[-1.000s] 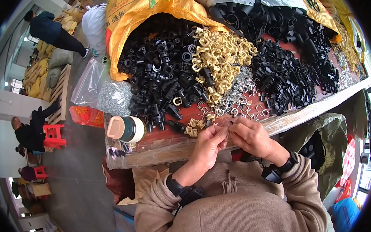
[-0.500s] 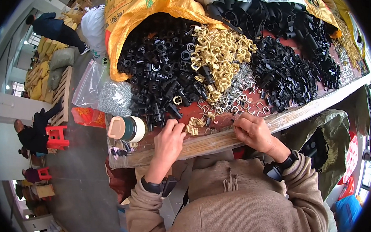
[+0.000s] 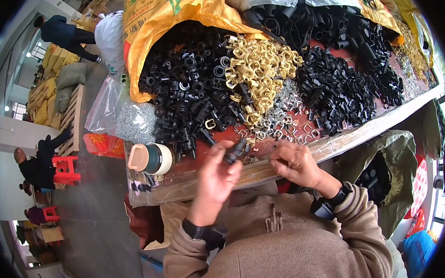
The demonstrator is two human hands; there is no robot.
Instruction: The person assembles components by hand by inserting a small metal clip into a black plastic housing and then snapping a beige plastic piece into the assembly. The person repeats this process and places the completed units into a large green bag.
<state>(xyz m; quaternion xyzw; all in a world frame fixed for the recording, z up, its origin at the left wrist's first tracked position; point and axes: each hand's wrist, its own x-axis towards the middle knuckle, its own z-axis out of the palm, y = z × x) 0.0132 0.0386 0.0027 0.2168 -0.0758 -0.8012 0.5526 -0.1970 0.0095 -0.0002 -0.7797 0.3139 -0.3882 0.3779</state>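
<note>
My left hand (image 3: 218,177) is raised over the table's near edge, thumb and fingers closed on a black plastic fitting (image 3: 236,151). To its right, my right hand (image 3: 297,165) is held in a pinch just above the edge; anything between its fingertips is too small to make out. Beyond my left hand spreads a heap of black plastic fittings (image 3: 187,93). Brass-coloured clips (image 3: 262,70) lie piled beside it. Small silver wire clips (image 3: 289,127) are scattered just past my right hand, next to a mound of small black pieces (image 3: 337,90).
A lidded mug (image 3: 160,159) stands at the table's left corner, near a clear bag of small metal parts (image 3: 136,122). A yellow woven sack (image 3: 142,42) lies open behind. Right of me is a dark green sack (image 3: 400,185). Red stools (image 3: 66,170) and people are off left.
My left hand has moved right and up from the parts by the heap, and a black plastic fitting now shows in its fingers. My right hand has shifted slightly left, still pinched.
</note>
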